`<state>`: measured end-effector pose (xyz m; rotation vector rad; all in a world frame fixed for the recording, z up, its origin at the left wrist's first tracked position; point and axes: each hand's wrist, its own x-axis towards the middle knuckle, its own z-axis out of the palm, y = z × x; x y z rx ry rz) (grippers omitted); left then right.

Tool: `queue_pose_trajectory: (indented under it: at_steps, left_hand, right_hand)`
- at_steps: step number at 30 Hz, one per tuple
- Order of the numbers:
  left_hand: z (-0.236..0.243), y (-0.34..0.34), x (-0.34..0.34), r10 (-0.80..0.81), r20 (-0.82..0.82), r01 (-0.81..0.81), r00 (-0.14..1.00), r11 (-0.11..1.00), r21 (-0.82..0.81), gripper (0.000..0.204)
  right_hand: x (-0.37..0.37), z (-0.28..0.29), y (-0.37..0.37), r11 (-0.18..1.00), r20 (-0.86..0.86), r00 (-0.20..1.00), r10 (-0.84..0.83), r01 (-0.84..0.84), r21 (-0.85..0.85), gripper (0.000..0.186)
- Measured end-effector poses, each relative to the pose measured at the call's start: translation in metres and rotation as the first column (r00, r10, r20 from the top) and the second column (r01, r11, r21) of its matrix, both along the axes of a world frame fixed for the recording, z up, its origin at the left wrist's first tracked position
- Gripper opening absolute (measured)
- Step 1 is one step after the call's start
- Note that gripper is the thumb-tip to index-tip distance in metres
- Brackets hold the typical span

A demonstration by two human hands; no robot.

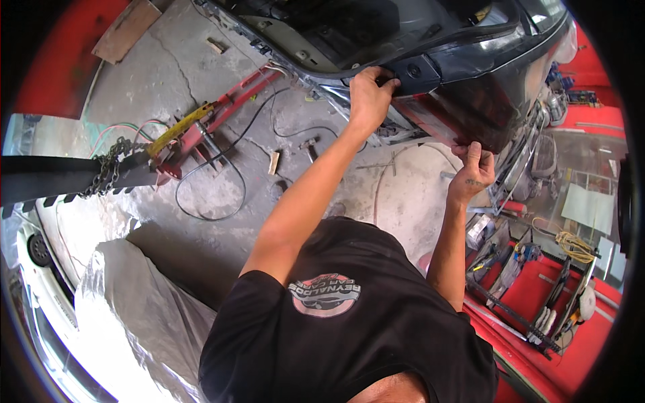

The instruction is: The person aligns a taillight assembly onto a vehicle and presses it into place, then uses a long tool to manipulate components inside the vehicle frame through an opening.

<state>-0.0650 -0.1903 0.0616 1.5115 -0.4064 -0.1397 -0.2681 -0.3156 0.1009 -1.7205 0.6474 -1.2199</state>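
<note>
A glossy dark red tail light (pixel 463 111) sits at the corner of a dark car body (pixel 497 54). My left hand (pixel 371 97) is closed at the light's left end, its fingers curled over the edge beside a black trim piece (pixel 418 72). What lies under those fingertips is partly hidden. My right hand (pixel 474 168) pinches the lower edge of the light near its right end, thumb on the near side. Below the light, part of the car's bare inner structure shows.
A red and yellow pulling frame (pixel 181 134) with a chain (pixel 111 164) stands at left. Across the concrete floor run a black cable (pixel 243 195) and a hammer (pixel 309 146). Right holds a red tool cart (pixel 531 285); lower left, a silvery cover (pixel 134 302).
</note>
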Motion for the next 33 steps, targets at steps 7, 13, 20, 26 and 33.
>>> queue_pose_trajectory:
  at_steps: [7, 13, 20, 26, 33]
  left_hand:
    - [0.003, 0.012, 0.000, 0.019, -0.015, -0.018, 1.000, 0.998, 0.058, 0.023]
    - [0.010, 0.013, 0.006, -0.005, 0.042, 0.001, 0.999, 0.997, 0.083, 0.024]
    - [0.013, 0.010, 0.004, 0.008, 0.035, -0.009, 0.999, 0.999, 0.047, 0.022]
    - [0.014, 0.006, 0.002, 0.024, -0.103, -0.024, 0.994, 1.000, 0.005, 0.017]
    - [0.013, -0.002, -0.002, 0.068, -0.130, -0.075, 0.989, 0.996, -0.050, 0.013]
  right_hand:
    - [0.003, 0.004, 0.003, 0.999, 0.020, 1.000, 0.014, -0.015, 0.038, 0.028]
    - [0.003, 0.004, 0.004, 0.998, 0.032, 0.999, 0.016, -0.018, 0.062, 0.027]
    - [0.002, 0.002, 0.001, 0.999, 0.026, 1.000, 0.014, -0.014, 0.037, 0.028]
    - [0.003, 0.004, 0.003, 0.999, 0.020, 1.000, 0.011, -0.012, 0.039, 0.027]
    - [0.002, 0.002, 0.001, 0.999, 0.017, 1.000, 0.012, -0.012, 0.030, 0.027]
